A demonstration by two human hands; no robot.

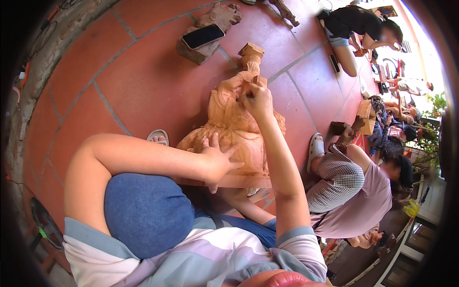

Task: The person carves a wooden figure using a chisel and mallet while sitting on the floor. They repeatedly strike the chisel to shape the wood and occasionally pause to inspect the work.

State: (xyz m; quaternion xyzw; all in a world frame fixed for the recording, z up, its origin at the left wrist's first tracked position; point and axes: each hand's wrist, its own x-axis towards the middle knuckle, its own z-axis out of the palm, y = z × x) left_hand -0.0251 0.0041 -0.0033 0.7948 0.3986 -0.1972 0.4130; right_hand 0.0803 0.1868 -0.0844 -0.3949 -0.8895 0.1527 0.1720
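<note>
Filling the near left, a bent knee in blue denim (pixel 146 215) sits inside the crook of the wearer's left arm. Just beyond it, the left hand (pixel 219 161) is spread wide, fingers fanned apart, laid against the broad lower part of a light-brown wooden carving (pixel 234 117). The carving is in the middle of the view, its flat base edge toward the wearer and its narrow, block-like top pointing away. Farther up it, the right hand (pixel 260 99) is bent in, thumb and fingers drawn narrowly together at the carving's upper part; whether they grip something small cannot be told. A sandalled foot (pixel 160 137) shows left of the carving. Beyond, on the red tiled floor (pixel 129 88), a dark phone (pixel 204 36) lies on a rough brown block (pixel 203 55). To the right, a person in a pink top (pixel 356 210) sits bent over; farther off is another in a black shirt (pixel 351 21), with green plants (pixel 436 103) near the far right edge.
</note>
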